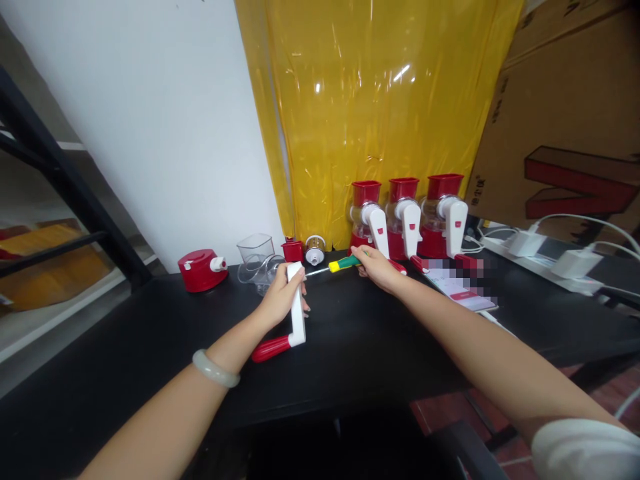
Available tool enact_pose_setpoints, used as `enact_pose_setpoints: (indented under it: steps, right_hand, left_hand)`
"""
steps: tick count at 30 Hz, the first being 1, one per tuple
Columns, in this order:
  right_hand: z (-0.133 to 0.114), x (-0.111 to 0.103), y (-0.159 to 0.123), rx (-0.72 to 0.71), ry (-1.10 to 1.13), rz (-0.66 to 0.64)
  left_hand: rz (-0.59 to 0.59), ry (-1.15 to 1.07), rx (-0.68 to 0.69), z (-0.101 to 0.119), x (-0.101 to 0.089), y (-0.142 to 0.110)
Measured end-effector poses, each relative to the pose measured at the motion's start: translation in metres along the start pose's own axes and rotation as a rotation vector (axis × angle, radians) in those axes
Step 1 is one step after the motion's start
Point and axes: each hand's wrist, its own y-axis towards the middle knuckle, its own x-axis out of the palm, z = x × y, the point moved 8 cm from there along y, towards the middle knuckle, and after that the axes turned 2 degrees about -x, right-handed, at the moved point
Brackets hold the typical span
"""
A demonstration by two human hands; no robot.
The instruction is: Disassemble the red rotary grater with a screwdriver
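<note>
My left hand [281,295] is closed round the top of a white crank arm with a red handle [293,320], held upright over the black table [150,347]. My right hand [376,265] grips a yellow and green screwdriver [343,264], whose metal tip points left at the upper end of the crank. A pale bangle sits on my left wrist.
Three red and white hand-crank grinders [407,217] stand in a row against a yellow plastic sheet. A red base [200,269], a clear hopper [257,260], a small red part [293,251] and a metal drum [315,249] lie behind my left hand. Leaflets, chargers and a cardboard box at right.
</note>
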Motion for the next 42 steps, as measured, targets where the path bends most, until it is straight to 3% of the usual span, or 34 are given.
enact_pose_setpoints:
  steps: [10,16,21,28,33,42]
  right_hand:
    - [-0.031,-0.013,-0.007,-0.292,-0.392,0.092]
    - [-0.047,-0.012,-0.015,-0.351,-0.441,0.124]
    - [-0.035,-0.012,-0.009,-0.262,-0.332,0.115]
    - [-0.011,0.003,-0.006,0.001,-0.092,-0.015]
    - [-0.001,0.01,-0.012,0.17,-0.047,-0.04]
    - [-0.004,0.006,-0.006,0.047,-0.002,0.018]
  left_hand:
    - [-0.072,-0.09,-0.057,-0.002,0.005,-0.003]
    - [-0.083,-0.1,-0.095,-0.004,0.005,-0.003]
    - [-0.084,0.055,-0.017,-0.003,0.004,-0.001]
    - [0.082,0.366,0.157,0.013,-0.008,-0.004]
    - [0.139,0.391,0.167,0.017,-0.012,-0.006]
    - [0.123,0.239,0.156,0.009,-0.014,-0.002]
